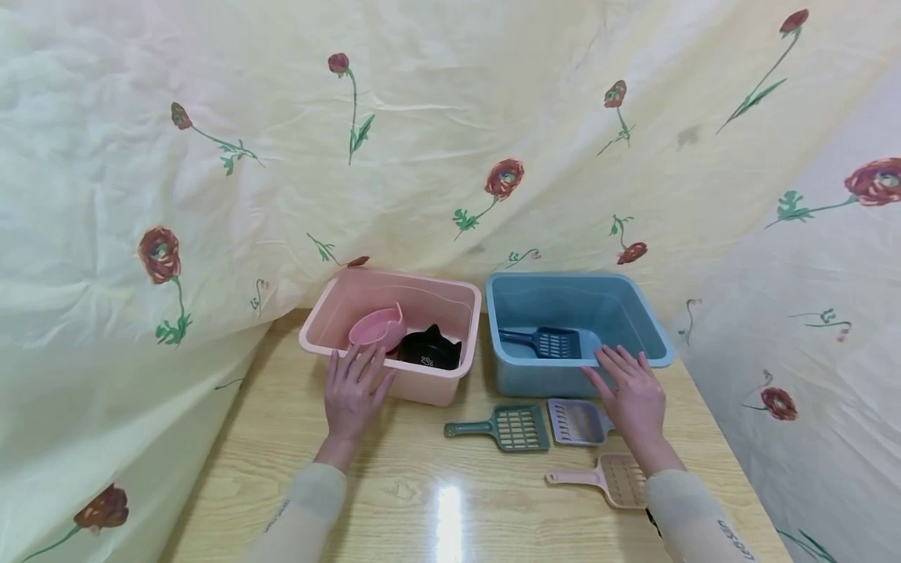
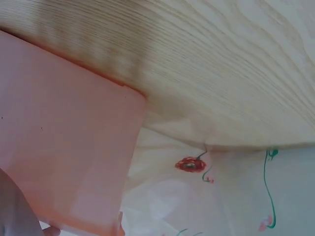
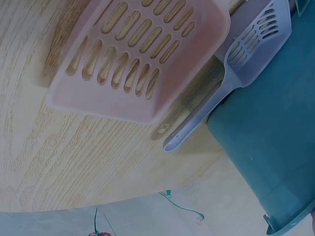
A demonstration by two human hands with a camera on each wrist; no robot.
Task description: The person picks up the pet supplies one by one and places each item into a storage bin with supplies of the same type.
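My left hand rests its outstretched fingertips at the front rim of a pink plastic bin. Inside that bin lie a pink bowl-like piece with a pointed tip and a black cat-eared bowl with a paw print. Over the front rim of a blue bin lie the fingers of my right hand, loosely spread. A dark blue litter scoop is in the blue bin. Nothing is gripped by either hand. The left wrist view shows the pink bin's outer wall close up.
In front of the blue bin lie a green litter scoop, a lavender scoop and a pink scoop, partly under the right forearm. Flowered cloth hangs behind and beside the wooden table.
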